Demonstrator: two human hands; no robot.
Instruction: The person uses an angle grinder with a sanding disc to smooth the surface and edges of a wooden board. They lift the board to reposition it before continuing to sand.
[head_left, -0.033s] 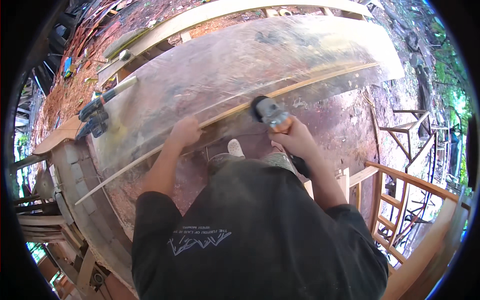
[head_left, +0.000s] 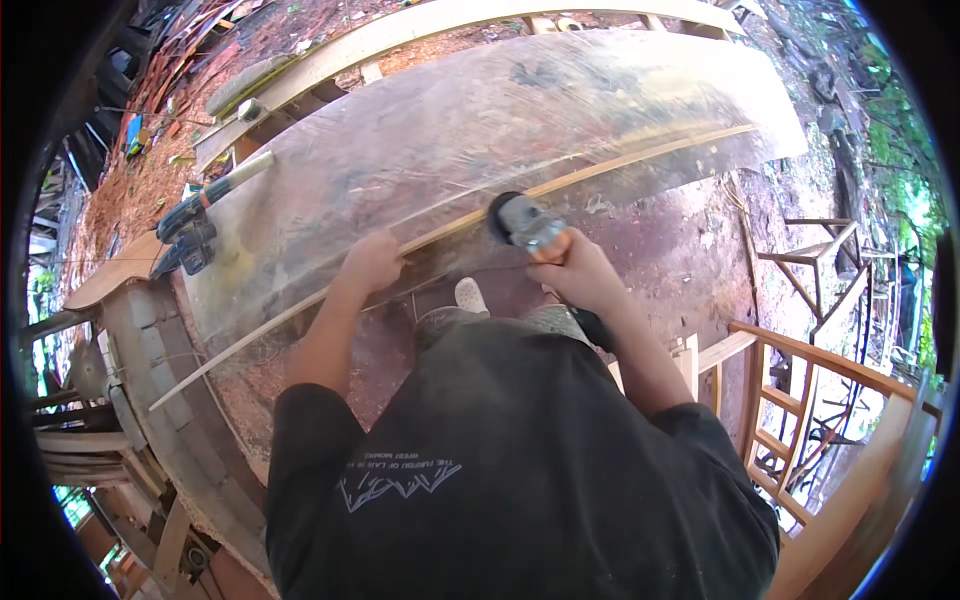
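Grip, L hand (head_left: pixel 372 262): fingers closed on the strip (head_left: pixel 450 230), approx. left of its mid-length. Grip, R hand (head_left: pixel 580 268): wrapped round the grinder (head_left: pixel 532 224), orange part nr the fingers, grey head fwd.

Strip: long, thin, light wood. Lies lengthwise nr the near side of the table (head_left: pixel 400 150), R end on the tabletop, L end projecting past the table's L end. Grinder's dark disc (head_left: pixel 503 217) is at the strip's near edge, btwn L hand & strip's R end; actual contact can't be confirmed from this angle.

Table: broad, curved in view, surface stained & scuffed. Power tool (head_left: pixel 187 235), dark w/ orange trim, sits at its L end; exact type unclear. Long pale plank (head_left: pixel 420 30) runs along the far side.

Operator: dark tee (head_left: pixel 520 450), bare forearms, one pale shoe (head_left: pixel 468 295) visible below the strip. Wood frame (head_left: pixel 780 400), ladder-like, stands to the R, well apart from the grinder. Greenery (head_left: pixel 905 150) at far R.
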